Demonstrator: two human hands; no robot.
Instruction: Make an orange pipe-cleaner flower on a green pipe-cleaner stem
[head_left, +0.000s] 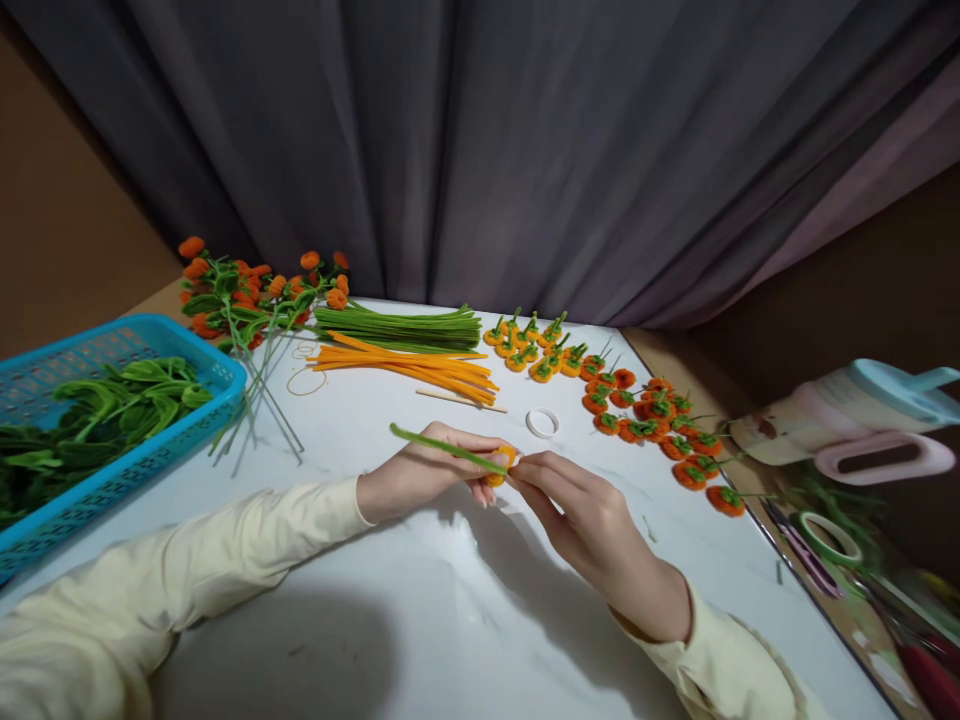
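Observation:
My left hand (431, 468) is closed around a small yellow-orange pipe-cleaner flower head (501, 466) above the middle of the table. A green pipe cleaner (442, 446) runs across the flower head, its free end sticking out to the upper left over my left hand. With thumb and index finger pinched, my right hand (581, 515) grips the green pipe cleaner's end at the flower head's right side. Just beyond the hands lie a white tape ring (542, 424) and a thin wooden stick (461, 402).
Orange pipe cleaners (409, 367) and green pipe cleaners (397, 328) lie in bundles behind. Several yellow flower heads (544, 370) and orange flower heads (656, 408) spread rightward. Stemmed orange flowers (244, 285) and a blue basket (142, 450) of leaves stand left; a tumbler (817, 415) and scissors (806, 550) are right.

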